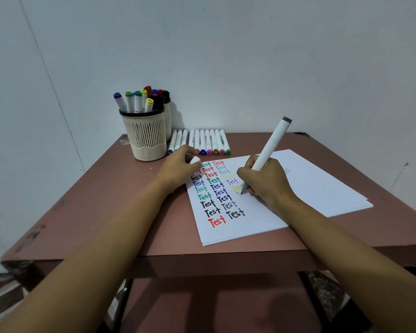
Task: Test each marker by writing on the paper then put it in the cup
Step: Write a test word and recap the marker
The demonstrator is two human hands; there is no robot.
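Behind the paper (315, 181), ten capped markers (207, 140).

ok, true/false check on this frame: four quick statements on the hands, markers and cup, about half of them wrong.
1. The right hand writes on the paper with a marker. True.
2. The cup is empty. False: it holds several capped markers.
3. The left hand holds a white cap. True.
4. No markers lie on the table. False: a row lies behind the paper.
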